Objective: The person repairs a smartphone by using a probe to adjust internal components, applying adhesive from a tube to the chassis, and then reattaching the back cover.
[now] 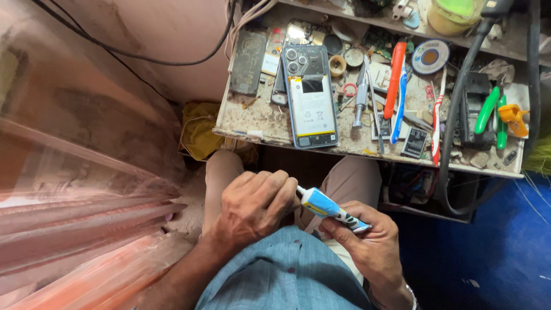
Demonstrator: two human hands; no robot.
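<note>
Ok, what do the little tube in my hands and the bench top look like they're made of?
The tube looks like soft plastic or laminate, glossy blue and white, its tail end crimped flat. The bench top looks like worn painted wood or board: pale, chipped, stained; hard to tell.

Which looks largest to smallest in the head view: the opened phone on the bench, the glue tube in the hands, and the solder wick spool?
1. opened phone
2. glue tube, though nearer the camera
3. solder wick spool
</note>
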